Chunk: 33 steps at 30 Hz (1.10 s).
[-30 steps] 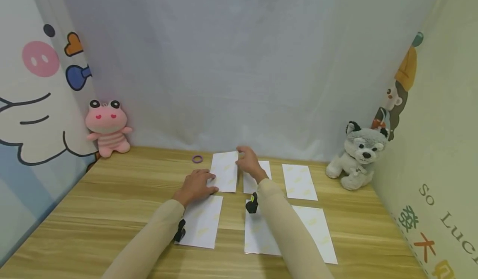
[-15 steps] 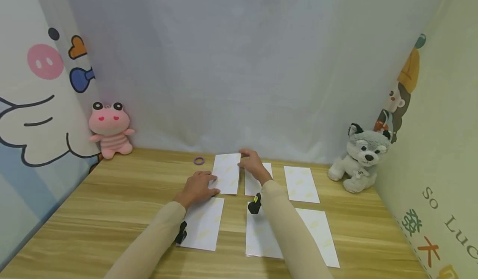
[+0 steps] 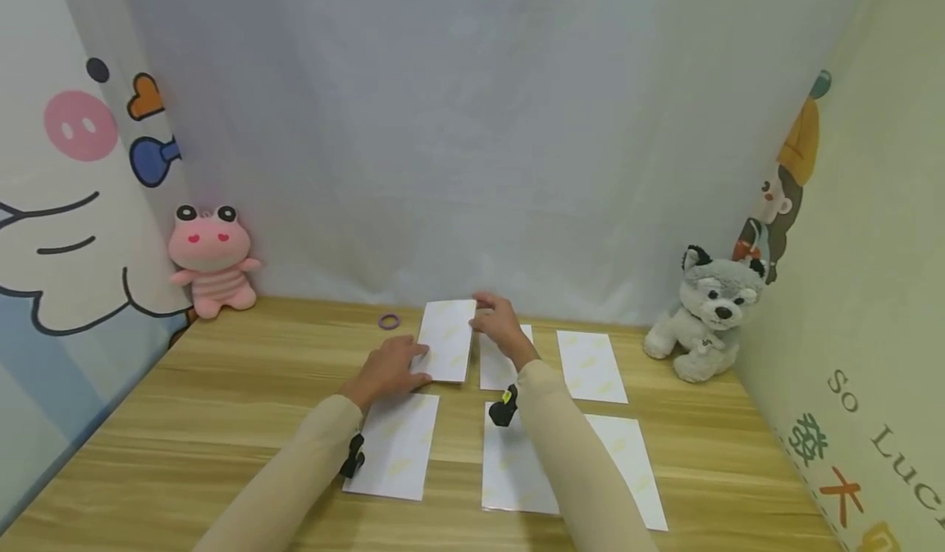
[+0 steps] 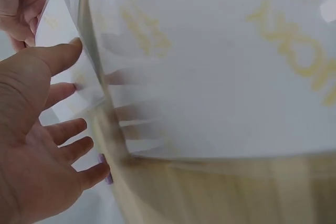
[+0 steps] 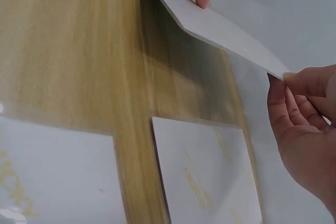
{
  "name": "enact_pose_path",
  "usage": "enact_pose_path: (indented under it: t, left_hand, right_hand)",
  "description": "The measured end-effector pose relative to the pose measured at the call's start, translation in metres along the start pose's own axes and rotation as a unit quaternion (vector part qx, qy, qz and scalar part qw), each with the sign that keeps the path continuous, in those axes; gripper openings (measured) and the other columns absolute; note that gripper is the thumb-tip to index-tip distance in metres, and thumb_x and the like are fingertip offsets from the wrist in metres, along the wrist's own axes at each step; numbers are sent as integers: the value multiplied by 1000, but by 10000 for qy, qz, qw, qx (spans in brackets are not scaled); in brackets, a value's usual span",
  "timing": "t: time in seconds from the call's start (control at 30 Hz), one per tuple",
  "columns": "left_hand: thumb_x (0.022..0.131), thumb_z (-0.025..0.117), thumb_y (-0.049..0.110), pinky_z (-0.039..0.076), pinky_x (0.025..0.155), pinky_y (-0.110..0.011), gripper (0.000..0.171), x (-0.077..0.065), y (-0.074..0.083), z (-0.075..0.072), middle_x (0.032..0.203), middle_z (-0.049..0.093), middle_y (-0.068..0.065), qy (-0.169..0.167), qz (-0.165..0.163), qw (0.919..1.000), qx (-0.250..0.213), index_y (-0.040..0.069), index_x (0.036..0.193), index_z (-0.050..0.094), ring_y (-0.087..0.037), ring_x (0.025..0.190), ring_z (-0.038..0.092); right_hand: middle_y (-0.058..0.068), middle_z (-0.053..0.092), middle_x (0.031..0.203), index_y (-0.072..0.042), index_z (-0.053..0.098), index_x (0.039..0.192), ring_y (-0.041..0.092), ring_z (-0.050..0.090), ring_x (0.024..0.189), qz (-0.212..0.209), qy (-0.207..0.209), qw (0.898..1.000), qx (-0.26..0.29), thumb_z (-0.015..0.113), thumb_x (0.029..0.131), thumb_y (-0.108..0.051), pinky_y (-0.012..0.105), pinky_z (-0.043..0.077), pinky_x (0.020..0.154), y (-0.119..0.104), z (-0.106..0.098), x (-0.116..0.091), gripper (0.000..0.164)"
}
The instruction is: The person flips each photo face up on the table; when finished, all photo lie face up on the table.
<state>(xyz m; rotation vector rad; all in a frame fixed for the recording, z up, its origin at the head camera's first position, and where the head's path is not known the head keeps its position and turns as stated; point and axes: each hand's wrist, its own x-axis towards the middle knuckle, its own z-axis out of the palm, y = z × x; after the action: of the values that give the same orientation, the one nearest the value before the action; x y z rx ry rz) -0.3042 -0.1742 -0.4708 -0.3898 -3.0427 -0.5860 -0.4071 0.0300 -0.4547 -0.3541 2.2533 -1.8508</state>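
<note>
In the head view a white rectangular card (image 3: 447, 339) with faint yellow lettering is at the back of the wooden table, tilted with its right side raised. My right hand (image 5: 310, 124) pinches that raised side near the far corner, thumb on top and fingers beneath. At the opposite side my left hand (image 4: 37, 114) touches the card with its thumb and index fingertip, the other fingers spread apart. A similar card (image 3: 399, 449) lies below my left wrist. Beneath my right forearm lies another card (image 3: 509, 470), partly covered by the sleeve.
More white cards lie on the right: a back-row card (image 3: 591, 367), one behind my right hand (image 3: 496, 363), and a front card (image 3: 627, 462). A purple ring (image 3: 389, 321) is left of the tilted card. A pink plush toy (image 3: 214, 261) and grey plush dog (image 3: 710, 314) sit at the back corners.
The card between my hands has come up slightly at its right side and shifted a little right. Both hands keep their places on it, and the other cards stay put.
</note>
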Motion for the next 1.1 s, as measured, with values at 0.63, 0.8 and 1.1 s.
enact_pose_path:
  t: [0.63, 0.8, 1.1]
  left_hand:
    - [73, 88, 42, 46, 103, -55, 90, 9, 15, 9, 137, 49, -26, 600, 613, 9918, -951, 6, 146, 48, -42, 124, 53]
    - [70, 88, 47, 48, 100, -53, 93, 10, 20, 11, 135, 50, -25, 826, 358, 9925, -829, 10, 146, 49, -40, 121, 54]
    - [68, 87, 51, 50, 91, -50, 90, 10, 24, 12, 127, 56, -21, 1163, 290, 9914, -528, 13, 142, 53, -37, 109, 57]
  right_hand:
    - [2, 53, 99, 10, 46, 141, 8, 58, 77, 151, 324, 9826, 1823, 54, 87, 16, 19, 54, 69, -4, -10, -1, 56]
    - [-1, 53, 95, 12, 43, 142, 8, 58, 76, 280, 298, 9752, 2173, 52, 87, 18, 19, 54, 68, -4, -7, -5, 56]
    - [-2, 53, 92, 12, 41, 142, 8, 59, 74, 285, 189, 9749, 2200, 52, 88, 16, 19, 54, 68, -1, -9, -6, 55]
